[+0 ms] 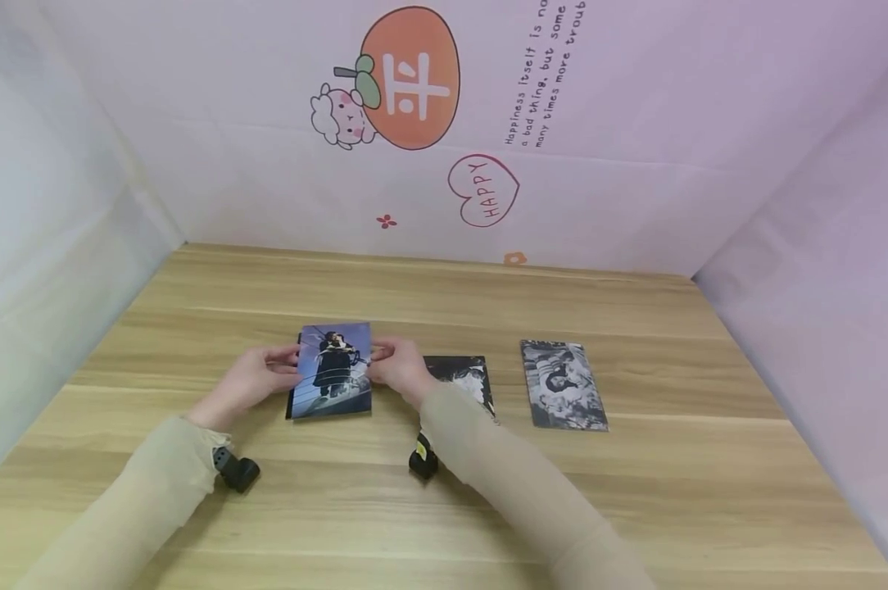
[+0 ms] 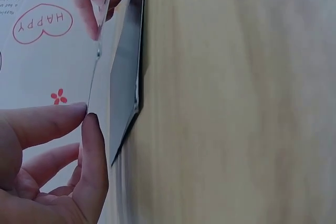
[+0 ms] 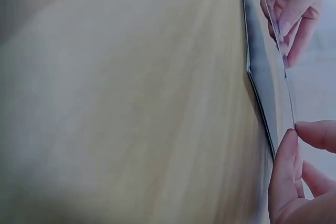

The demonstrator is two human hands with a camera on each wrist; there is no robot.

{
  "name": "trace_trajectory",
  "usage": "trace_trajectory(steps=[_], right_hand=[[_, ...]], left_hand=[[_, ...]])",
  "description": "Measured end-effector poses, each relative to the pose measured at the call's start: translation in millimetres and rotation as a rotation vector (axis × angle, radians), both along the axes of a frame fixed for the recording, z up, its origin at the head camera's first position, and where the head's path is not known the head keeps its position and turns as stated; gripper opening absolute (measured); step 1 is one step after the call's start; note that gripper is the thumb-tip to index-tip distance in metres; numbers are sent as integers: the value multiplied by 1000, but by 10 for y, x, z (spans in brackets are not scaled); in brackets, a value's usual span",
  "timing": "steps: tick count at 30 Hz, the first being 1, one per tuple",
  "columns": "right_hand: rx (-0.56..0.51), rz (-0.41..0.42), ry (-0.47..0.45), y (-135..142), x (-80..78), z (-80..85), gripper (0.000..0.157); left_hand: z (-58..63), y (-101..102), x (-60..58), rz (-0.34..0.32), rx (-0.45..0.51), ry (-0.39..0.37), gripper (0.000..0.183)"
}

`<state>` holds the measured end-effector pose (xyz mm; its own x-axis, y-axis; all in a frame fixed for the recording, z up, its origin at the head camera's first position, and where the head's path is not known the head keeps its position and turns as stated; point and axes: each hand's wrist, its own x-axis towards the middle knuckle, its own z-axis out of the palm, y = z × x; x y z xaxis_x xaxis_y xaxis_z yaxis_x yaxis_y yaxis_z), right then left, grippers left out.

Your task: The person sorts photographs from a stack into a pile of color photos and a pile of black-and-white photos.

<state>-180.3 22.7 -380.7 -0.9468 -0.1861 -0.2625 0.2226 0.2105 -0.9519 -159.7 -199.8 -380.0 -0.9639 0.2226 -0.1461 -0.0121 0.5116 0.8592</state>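
A blue-violet photo card [image 1: 344, 328] showing two figures is held by its side edges in the middle left of the head view. My left hand [image 1: 255, 373] pinches its left edge between thumb and forefinger; my right hand [image 1: 401, 366] pinches the opposite edge. The wrist views show it edge-on, thin, and raised just off a dark card [image 2: 128, 61] that lies on the table. In the head view only a dark strip of that lower card peeks out at the left. Whether it is one card or several cannot be told.
Right of my hands lies a black-and-white photo card [image 1: 477, 373], partly covered by my right sleeve [image 1: 466, 434]. Farther right is another black-and-white photo card [image 1: 564, 387]. The wooden table [image 1: 444, 524] meets a printed white cloth [image 1: 606, 205] at the back and sides.
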Motion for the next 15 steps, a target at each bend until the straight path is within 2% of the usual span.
trace_trajectory(steps=[8, 15], right_hand=[[109, -22, 29, -112, -60, -69, 54], [205, -21, 57, -131, -61, -51, 53]], left_hand=[[7, -65, -33, -10, -48, -27, 62], [15, -71, -76, -13, -119, -53, 61]])
